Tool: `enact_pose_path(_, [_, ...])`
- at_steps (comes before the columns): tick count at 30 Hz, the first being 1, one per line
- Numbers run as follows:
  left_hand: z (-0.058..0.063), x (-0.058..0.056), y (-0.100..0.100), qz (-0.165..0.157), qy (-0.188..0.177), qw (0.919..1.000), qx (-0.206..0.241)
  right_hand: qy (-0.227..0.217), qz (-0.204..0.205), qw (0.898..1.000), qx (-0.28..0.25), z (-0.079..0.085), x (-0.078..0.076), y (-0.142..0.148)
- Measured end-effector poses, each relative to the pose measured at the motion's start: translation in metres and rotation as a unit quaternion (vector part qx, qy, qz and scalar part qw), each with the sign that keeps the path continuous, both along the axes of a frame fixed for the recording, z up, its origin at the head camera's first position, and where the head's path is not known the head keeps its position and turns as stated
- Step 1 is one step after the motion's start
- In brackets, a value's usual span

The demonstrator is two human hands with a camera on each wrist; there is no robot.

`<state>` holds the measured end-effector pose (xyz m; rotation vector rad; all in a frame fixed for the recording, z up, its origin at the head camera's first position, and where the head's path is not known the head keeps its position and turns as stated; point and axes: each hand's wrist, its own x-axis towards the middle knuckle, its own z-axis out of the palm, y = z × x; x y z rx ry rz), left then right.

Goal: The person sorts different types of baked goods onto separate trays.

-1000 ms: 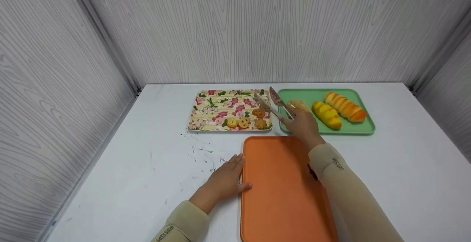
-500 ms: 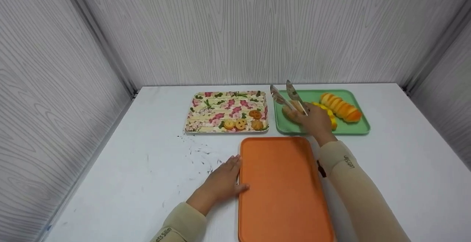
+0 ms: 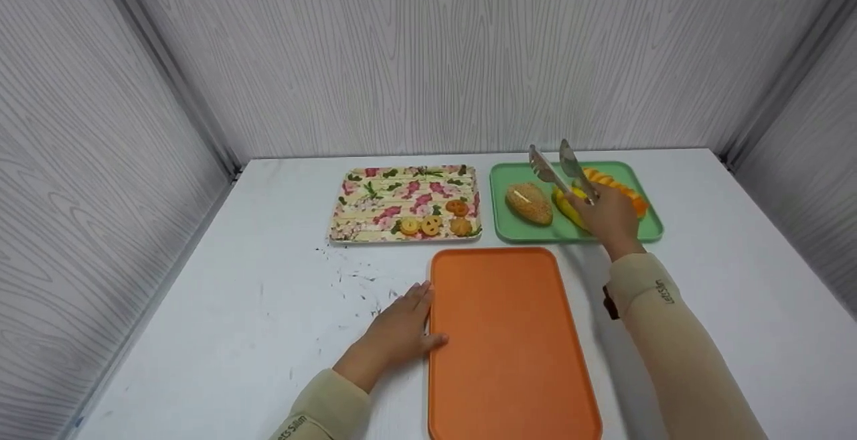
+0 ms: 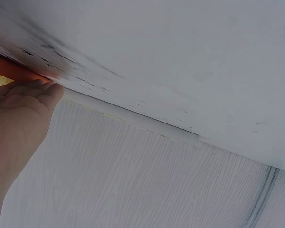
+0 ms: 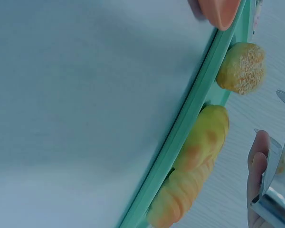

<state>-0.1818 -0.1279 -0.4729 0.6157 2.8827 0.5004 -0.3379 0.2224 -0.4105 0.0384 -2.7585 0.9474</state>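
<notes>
My left hand (image 3: 398,333) lies at the left edge of an orange tray (image 3: 509,339), fingers straight and thumb over the rim. Metal tongs (image 3: 553,176) are held in my right hand (image 3: 614,222), their arms spread with nothing between the tips. They hover over a green tray (image 3: 503,231) at the back right. On it lie a sesame-topped bun (image 3: 529,204), a yellow bread (image 3: 564,207) partly behind the tongs and hand, and a striped long roll (image 3: 602,177), also partly hidden. The right wrist view shows the tongs (image 5: 274,159) beside the breads.
Left of the green tray stands a floral tray (image 3: 381,192) with several cookies (image 3: 432,226) near its front right corner. Dark smudges (image 3: 365,278) mark the white table (image 3: 268,319). Grey wood-patterned panels (image 3: 428,58) enclose the back and sides.
My right hand has carried the tongs rightward from between the two back trays to over the yellow bread, uncovering the sesame bun. My left hand stays at the orange tray's edge.
</notes>
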Motion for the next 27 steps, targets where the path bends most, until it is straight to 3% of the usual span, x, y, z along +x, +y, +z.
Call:
enact_pose_path(13, [-0.001,-0.001,-0.001,0.006,-0.013,0.9999,0.004,-0.013,-0.056,0.998,-0.008,0.003,0.012,0.042])
enact_pose_path(27, [-0.002,-0.004,0.0,-0.01,-0.002,0.9999,0.008,-0.003,-0.103,0.994,-0.021,-0.006,0.03,0.082])
